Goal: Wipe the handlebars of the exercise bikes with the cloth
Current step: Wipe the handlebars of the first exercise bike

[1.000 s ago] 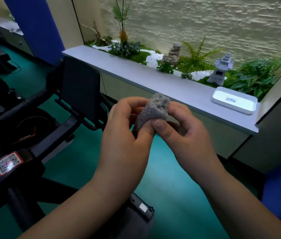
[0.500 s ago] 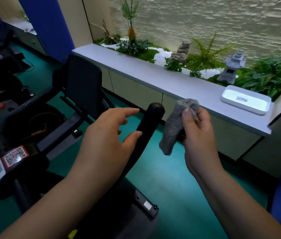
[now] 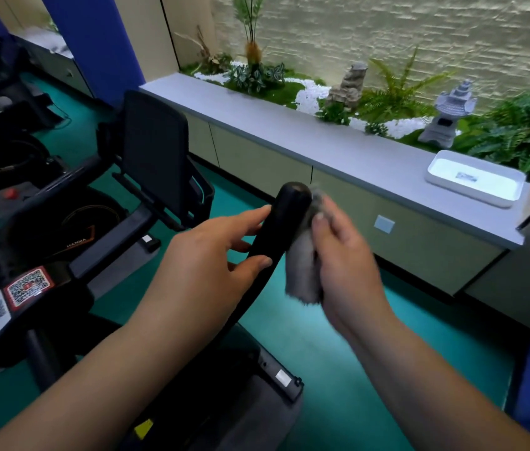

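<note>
The black handlebar (image 3: pixel 285 222) rises between both hands. The right hand (image 3: pixel 343 265) pinches the grey cloth (image 3: pixel 302 271) against its right side, though blur hides the exact contact. The left hand (image 3: pixel 215 252), fingers relaxed and spread, steadies the opposite side. Wiping is starting; next comes stroking down the grip. Teal floor (image 3: pixel 338 369) lies below, a grey ledge (image 3: pixel 289 138) beyond.

Teal floor (image 3: pixel 338 369) spread beneath and past the grip. Beyond it, a long grey-topped surface (image 3: pixel 289 138) over pale cabinet doors (image 3: pixel 420 242), carrying a white tray (image 3: pixel 475 178) off to the right. Behind that, a lit rough stone wall (image 3: pixel 387 37), ferns (image 3: pixel 397 92), white pebbles (image 3: pixel 309 92), a small stone pagoda lantern (image 3: pixel 449 115). Blue column (image 3: pixel 94 37) far left.
</note>
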